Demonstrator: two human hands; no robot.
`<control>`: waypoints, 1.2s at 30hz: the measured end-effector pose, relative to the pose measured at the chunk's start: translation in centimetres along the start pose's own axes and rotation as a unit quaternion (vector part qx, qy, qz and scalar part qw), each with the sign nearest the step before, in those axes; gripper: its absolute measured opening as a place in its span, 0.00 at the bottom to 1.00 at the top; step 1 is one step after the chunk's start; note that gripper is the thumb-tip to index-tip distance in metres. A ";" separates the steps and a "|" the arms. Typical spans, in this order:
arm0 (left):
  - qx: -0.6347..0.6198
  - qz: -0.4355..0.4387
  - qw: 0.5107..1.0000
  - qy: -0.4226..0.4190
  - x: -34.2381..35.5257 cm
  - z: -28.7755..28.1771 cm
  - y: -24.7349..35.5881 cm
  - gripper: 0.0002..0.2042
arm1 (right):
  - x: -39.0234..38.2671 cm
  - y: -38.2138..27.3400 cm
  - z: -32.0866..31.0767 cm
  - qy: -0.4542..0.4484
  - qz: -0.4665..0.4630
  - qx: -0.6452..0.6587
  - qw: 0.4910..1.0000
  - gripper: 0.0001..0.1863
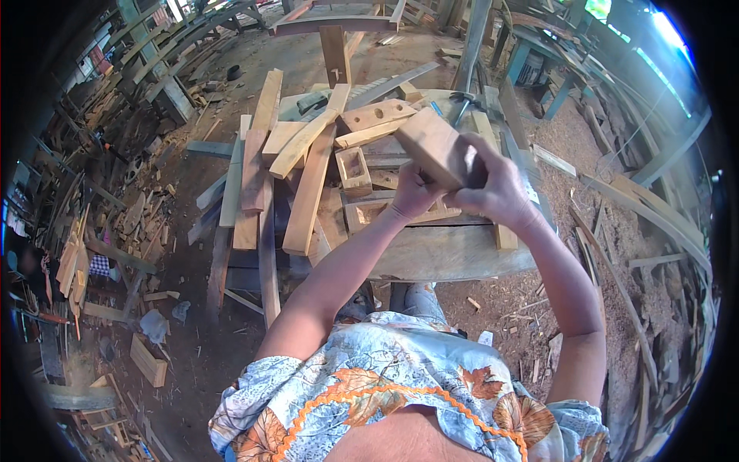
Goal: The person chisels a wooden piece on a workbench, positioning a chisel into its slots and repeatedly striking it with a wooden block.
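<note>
Both my hands grip a thick brown wooden block (433, 145), held tilted above the right half of the workbench. My left hand (418, 192) closes on its lower end, and my right hand (495, 179) wraps round its near right side. Beneath and to the left lie a board with round holes (376, 115), a small hollowed wooden box (354, 169) and a wooden piece with a rectangular recess (368, 214). A hammer (464, 104) rests just beyond the block.
Long wooden bars (312, 192) are piled across the left of the workbench (439, 252). A post (471, 46) rises behind it. Scrap wood (142, 215) litters the floor at left, and long planks (647, 204) lie at right. A blue-green table (531, 54) stands at the far right.
</note>
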State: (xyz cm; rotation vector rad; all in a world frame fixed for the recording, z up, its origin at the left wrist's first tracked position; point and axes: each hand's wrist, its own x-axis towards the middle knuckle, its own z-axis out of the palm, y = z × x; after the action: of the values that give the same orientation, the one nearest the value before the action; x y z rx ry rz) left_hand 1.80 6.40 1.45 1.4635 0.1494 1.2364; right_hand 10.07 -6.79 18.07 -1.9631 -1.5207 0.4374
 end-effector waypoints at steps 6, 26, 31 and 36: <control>0.036 -0.004 0.999 -0.037 0.1 -0.3 0.1 0.09 | -0.8 1.1 -0.6 0.172 -0.146 0.206 0.952 0.48; 0.023 -0.061 0.996 0.066 1.4 -3.5 1.9 0.07 | -2.0 6.7 2.7 0.093 0.108 0.374 0.916 0.42; 0.068 -0.056 0.996 0.023 1.2 -3.2 1.1 0.07 | -1.5 4.1 1.8 0.093 0.059 0.368 0.923 0.44; 0.094 -0.040 0.995 -0.008 0.8 -2.3 0.3 0.05 | -0.7 0.9 -1.0 0.140 -0.063 0.322 0.934 0.45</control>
State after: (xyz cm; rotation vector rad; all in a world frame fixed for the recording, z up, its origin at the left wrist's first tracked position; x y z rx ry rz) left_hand 0.26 8.31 1.68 1.6140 0.3171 1.1699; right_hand 11.17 -7.88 18.16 -1.3399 -1.1227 0.4993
